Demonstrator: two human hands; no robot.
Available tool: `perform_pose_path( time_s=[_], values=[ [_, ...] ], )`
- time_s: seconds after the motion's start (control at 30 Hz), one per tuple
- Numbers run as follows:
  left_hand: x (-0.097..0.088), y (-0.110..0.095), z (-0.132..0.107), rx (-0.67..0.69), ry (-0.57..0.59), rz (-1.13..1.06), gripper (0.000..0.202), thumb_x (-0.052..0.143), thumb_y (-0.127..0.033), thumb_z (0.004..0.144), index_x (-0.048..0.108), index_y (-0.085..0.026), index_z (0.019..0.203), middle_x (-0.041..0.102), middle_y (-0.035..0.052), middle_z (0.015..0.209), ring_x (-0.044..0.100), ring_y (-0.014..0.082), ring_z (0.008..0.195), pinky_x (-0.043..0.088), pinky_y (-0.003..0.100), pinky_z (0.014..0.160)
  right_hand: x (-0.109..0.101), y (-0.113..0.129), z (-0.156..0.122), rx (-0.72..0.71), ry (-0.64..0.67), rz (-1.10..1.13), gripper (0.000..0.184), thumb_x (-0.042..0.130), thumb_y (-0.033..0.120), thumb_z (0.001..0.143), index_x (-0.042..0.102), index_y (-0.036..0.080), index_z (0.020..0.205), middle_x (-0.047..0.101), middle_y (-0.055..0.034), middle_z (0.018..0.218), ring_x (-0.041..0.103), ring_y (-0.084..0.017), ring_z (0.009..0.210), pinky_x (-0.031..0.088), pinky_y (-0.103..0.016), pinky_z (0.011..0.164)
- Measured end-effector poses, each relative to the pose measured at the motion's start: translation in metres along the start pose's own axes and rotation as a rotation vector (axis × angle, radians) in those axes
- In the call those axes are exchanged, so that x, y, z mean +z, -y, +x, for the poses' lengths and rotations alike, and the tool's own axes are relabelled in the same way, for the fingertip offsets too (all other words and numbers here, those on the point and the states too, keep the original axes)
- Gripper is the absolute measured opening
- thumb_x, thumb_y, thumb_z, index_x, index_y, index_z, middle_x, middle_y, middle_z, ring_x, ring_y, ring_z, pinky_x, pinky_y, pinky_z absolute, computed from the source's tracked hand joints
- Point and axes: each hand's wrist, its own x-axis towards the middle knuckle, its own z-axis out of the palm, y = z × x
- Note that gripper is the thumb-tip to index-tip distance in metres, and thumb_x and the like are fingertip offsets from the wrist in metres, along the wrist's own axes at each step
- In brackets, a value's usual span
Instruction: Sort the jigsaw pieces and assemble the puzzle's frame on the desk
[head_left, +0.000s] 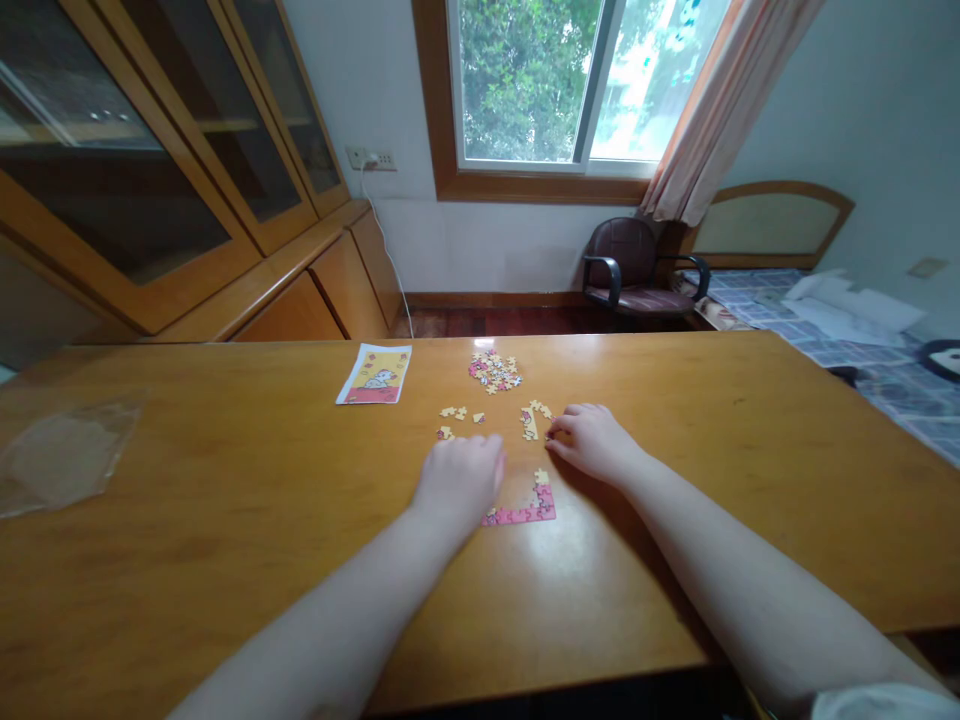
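Note:
A part-built jigsaw (534, 508) with a pink bottom edge and a yellow right side lies on the wooden table (225, 520). My left hand (459, 478) rests over its left part, fingers curled down; what is under them is hidden. My right hand (592, 438) lies just right of a joined strip of yellow pieces (532, 420), with its fingertips pinched at that strip. A few loose yellow pieces (457, 413) lie ahead of my left hand. Farther back sits a pile of loose pieces (495, 371).
A reference picture card (375, 374) lies at the back left of the pieces. A clear plastic bag (60, 455) lies at the table's left end. Beyond the table stand a wooden cabinet (187, 200), a dark armchair (637, 270) and a bed (847, 320).

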Motion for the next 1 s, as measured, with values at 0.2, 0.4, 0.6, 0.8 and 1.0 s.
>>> perform_pose_path(
  time_s=[0.2, 0.4, 0.6, 0.8, 1.0],
  values=[
    [0.025, -0.078, -0.049, 0.479, -0.052, -0.088, 0.016, 0.045, -0.020, 0.088, 0.061, -0.019, 0.085, 0.061, 0.0053, 0.071, 0.057, 0.0204, 0.067, 0.041, 0.034, 0.059, 0.001, 0.004, -0.001, -0.008, 0.010, -0.031, 0.020, 0.055, 0.031, 0.085, 0.073, 0.022, 0.083, 0.067, -0.0057, 0.085, 0.060, -0.019, 0.083, 0.036, -0.029, 0.073],
    [0.039, -0.082, -0.059, 0.386, -0.010, -0.057, 0.065, 0.051, -0.053, 0.084, 0.045, -0.015, 0.137, 0.046, 0.0195, 0.140, 0.045, 0.0345, 0.123, 0.038, 0.049, 0.096, 0.003, 0.005, -0.002, 0.000, 0.017, -0.034, 0.017, 0.055, 0.021, 0.081, 0.071, 0.022, 0.084, 0.068, -0.0057, 0.087, 0.061, -0.019, 0.083, 0.038, -0.028, 0.073],
    [0.042, -0.077, -0.064, 0.386, 0.068, -0.060, 0.079, 0.045, -0.064, 0.082, 0.037, -0.014, 0.143, 0.031, 0.0201, 0.149, 0.029, 0.0366, 0.137, 0.030, 0.052, 0.107, 0.002, 0.006, -0.003, 0.018, 0.037, 0.072, 0.010, 0.057, 0.017, 0.076, 0.066, 0.020, 0.079, 0.067, -0.0045, 0.083, 0.061, -0.017, 0.078, 0.041, -0.024, 0.071],
    [0.039, -0.071, -0.048, 0.392, 0.114, -0.091, 0.076, 0.047, -0.062, 0.083, 0.038, -0.016, 0.142, 0.030, 0.0198, 0.150, 0.031, 0.0358, 0.136, 0.029, 0.051, 0.108, 0.001, 0.005, -0.004, 0.036, 0.052, 0.274, 0.007, 0.059, 0.020, 0.077, 0.066, 0.020, 0.077, 0.068, -0.0022, 0.081, 0.060, -0.015, 0.076, 0.042, -0.023, 0.069],
    [0.039, -0.067, -0.040, 0.368, 0.095, -0.093, 0.071, 0.047, -0.059, 0.084, 0.040, -0.017, 0.141, 0.035, 0.0183, 0.148, 0.035, 0.0337, 0.134, 0.030, 0.050, 0.108, 0.004, 0.008, -0.004, 0.059, 0.081, 0.494, 0.009, 0.058, 0.021, 0.076, 0.066, 0.019, 0.078, 0.065, 0.0020, 0.069, 0.053, -0.010, 0.058, 0.038, -0.020, 0.055]
  ],
)
